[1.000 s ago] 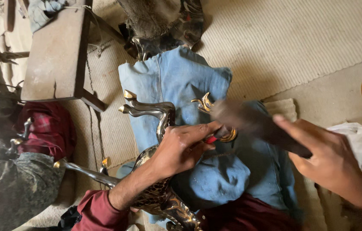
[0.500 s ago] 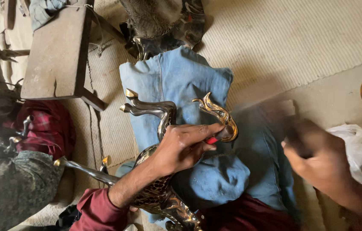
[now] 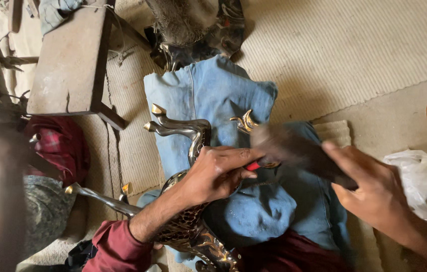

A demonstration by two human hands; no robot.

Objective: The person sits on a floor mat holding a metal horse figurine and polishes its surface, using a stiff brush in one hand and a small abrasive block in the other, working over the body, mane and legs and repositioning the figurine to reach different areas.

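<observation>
Left hand (image 3: 217, 174) clamps one metal deer figurine (image 3: 188, 201) and a red-handled tool (image 3: 253, 165); right hand (image 3: 375, 194) grips one blurred hammer (image 3: 294, 148).

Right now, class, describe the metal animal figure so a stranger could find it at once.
Start at the blue denim cloth spread over the woven mat. On it lies a shiny metal animal figure, gripped by the left hand. Only it has silver legs tipped with gold hooves.
</observation>
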